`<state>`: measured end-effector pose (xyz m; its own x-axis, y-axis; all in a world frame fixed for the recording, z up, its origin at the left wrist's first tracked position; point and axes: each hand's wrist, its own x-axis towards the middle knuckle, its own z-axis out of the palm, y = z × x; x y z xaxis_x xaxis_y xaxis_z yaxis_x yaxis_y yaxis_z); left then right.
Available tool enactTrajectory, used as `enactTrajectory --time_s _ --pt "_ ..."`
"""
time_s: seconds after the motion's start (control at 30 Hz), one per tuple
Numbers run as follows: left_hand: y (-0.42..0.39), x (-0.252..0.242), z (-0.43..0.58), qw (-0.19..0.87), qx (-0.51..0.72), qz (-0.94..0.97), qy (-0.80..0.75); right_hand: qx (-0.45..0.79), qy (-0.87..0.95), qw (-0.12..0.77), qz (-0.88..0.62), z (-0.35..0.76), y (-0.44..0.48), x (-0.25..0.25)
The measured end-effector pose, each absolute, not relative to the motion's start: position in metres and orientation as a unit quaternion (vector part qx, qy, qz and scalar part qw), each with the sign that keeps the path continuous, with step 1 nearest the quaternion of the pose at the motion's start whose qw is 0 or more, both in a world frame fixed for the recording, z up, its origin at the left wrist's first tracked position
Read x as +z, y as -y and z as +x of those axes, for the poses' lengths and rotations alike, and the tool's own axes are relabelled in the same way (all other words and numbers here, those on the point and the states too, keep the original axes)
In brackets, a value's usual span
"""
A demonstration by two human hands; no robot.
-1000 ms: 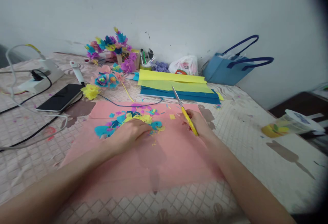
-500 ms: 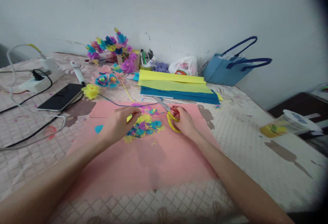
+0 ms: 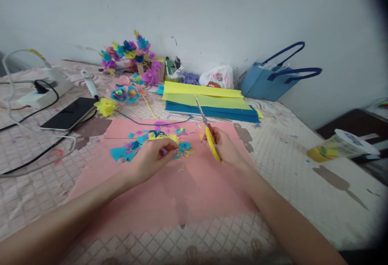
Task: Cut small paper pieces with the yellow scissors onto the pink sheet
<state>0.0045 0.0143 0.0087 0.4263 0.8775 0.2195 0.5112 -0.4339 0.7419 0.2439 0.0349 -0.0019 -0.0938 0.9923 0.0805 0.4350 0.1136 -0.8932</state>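
My right hand (image 3: pixel 223 147) is closed around the handles of a pair of scissors (image 3: pixel 212 143) with yellow and red grips. Their blades point up and away, closed or nearly so, over the front of the stacked paper. A small yellow scrap shows by my right fingertips. My left hand (image 3: pixel 156 155) has its thumb and fingers pinched together above a pile of cut paper pieces (image 3: pixel 121 154) in blue, purple and yellow. Whatever sits in that pinch is too small to make out. Beneath both hands lies a pink sheet (image 3: pixel 169 192), its near part bare.
Yellow and blue paper sheets (image 3: pixel 209 102) lie behind the pink one. Paper flowers (image 3: pixel 129 53), a yellow flower (image 3: pixel 105 106), a phone (image 3: pixel 70 113) and a power strip (image 3: pixel 45 95) are left. Rightward are a blue bag (image 3: pixel 263 81) and a tipped plastic cup (image 3: pixel 336 148).
My left hand has moved right and slightly nearer, uncovering more pieces at its left. The scissors have turned from pointing up-left to steeper, their handles now farther right with my right hand.
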Motion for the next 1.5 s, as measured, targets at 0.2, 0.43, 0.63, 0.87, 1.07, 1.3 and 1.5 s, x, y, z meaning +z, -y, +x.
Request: enactTrajectory --time_s 0.2,0.43,0.63,0.87,1.07,1.3,1.5 --pt "-0.010 0.002 0.008 0.292 0.247 0.823 -0.421 0.144 0.718 0.324 -0.599 0.253 -0.051 -0.015" --pt "-0.008 0.008 0.009 0.291 0.232 0.829 -0.418 0.076 0.754 0.256 -0.601 0.250 -0.063 -0.027" --pt "-0.008 0.008 0.010 0.294 0.236 0.829 -0.412 0.102 0.720 0.292 -0.622 0.250 -0.063 -0.024" --pt "-0.008 0.005 0.011 0.315 0.240 0.822 -0.409 0.153 0.715 0.330 -0.596 0.253 -0.054 -0.014" --pt "-0.007 0.007 0.011 0.312 0.235 0.823 -0.412 0.112 0.753 0.283 -0.584 0.257 -0.057 -0.021" --pt "-0.007 0.008 0.011 0.309 0.241 0.823 -0.413 0.119 0.747 0.277 -0.593 0.253 -0.065 -0.030" --pt "-0.004 0.008 0.013 0.358 0.264 0.790 -0.421 0.203 0.696 0.337 -0.600 0.245 -0.050 -0.009"
